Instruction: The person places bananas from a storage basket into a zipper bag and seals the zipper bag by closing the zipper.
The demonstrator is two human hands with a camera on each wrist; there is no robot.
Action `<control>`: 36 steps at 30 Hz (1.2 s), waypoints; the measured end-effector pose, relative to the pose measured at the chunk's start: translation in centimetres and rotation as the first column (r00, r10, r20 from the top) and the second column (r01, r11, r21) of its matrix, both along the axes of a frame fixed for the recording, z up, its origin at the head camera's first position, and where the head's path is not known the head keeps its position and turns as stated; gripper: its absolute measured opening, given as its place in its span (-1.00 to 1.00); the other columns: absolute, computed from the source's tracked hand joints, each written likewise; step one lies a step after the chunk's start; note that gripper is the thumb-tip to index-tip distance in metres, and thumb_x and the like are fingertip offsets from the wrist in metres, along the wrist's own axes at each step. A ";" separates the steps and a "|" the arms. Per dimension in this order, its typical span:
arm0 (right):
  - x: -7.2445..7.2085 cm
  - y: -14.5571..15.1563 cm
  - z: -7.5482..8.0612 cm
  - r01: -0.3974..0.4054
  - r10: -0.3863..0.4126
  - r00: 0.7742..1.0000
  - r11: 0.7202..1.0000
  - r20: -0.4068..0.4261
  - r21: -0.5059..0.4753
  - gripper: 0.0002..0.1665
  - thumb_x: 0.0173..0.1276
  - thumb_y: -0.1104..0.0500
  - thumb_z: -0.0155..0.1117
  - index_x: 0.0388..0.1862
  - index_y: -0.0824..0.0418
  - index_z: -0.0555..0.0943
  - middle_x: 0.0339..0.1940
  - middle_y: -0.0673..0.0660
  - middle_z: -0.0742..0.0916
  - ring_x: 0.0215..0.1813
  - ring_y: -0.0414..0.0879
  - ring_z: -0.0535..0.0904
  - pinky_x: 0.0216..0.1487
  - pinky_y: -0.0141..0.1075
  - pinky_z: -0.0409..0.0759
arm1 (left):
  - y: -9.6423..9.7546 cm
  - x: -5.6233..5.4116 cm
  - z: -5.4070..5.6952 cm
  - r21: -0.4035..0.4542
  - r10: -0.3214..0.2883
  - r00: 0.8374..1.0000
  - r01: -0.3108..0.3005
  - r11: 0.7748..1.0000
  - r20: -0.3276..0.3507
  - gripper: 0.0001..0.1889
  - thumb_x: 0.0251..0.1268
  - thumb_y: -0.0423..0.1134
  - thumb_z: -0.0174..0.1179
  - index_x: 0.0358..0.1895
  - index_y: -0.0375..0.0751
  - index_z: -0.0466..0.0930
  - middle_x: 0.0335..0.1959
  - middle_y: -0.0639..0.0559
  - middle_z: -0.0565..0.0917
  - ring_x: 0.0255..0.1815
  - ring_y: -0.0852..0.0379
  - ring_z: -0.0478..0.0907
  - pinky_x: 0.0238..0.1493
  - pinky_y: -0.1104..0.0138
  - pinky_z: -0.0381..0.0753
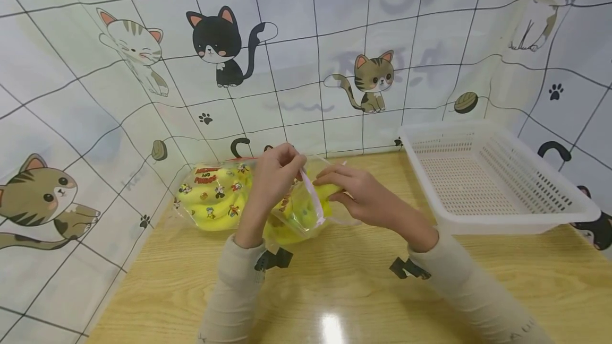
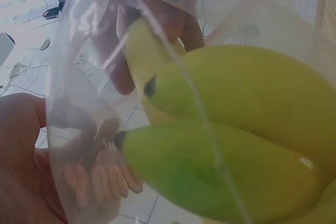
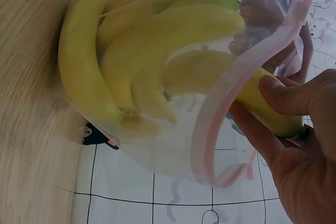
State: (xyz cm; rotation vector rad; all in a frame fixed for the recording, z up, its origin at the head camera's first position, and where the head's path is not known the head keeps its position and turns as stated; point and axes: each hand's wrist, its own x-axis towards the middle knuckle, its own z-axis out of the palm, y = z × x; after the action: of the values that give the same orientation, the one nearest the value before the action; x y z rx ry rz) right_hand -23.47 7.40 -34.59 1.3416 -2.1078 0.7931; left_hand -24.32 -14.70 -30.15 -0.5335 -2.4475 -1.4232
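A clear zip bag (image 3: 173,153) with a pink strip around its mouth holds several yellow bananas (image 3: 157,40), some greenish in the left wrist view. My left hand (image 1: 274,174) pinches the bag's rim near the strip, keeping the mouth apart. At that mouth my right hand (image 1: 360,192) grips a single banana (image 3: 252,100) between thumb and fingers. The far part of this banana lies within the bag, while its dark-tipped end is out in my right hand. Left of my left wrist lies another printed clear bag (image 1: 215,195) of yellow fruit.
A white plastic basket (image 1: 478,216) with slotted sides stands to the right on the wood-grain table (image 1: 334,280). A white sheet (image 1: 296,73) with cat drawings and grid lines hangs behind and at both sides.
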 end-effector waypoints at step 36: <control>-0.2 -1.3 -1.6 0.079 -0.080 0.944 0.997 0.320 0.017 -0.74 0.29 0.31 0.49 -0.03 0.22 0.77 -0.15 0.08 0.84 -0.27 -0.16 0.80 -0.21 -0.44 0.72 | 0.3 0.3 -0.1 -0.014 -0.017 1.000 0.017 1.000 -0.005 -0.77 0.44 -0.11 0.15 -0.38 -0.11 0.62 -0.54 -0.08 0.70 -0.49 0.00 0.60 -0.55 0.28 0.35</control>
State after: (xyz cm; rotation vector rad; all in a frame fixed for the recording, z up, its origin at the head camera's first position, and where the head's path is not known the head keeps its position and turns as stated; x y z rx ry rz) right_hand -23.72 6.07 -36.18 1.1834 -2.3958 1.0318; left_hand -24.01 -14.36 -30.28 -0.5618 -2.4567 -1.4103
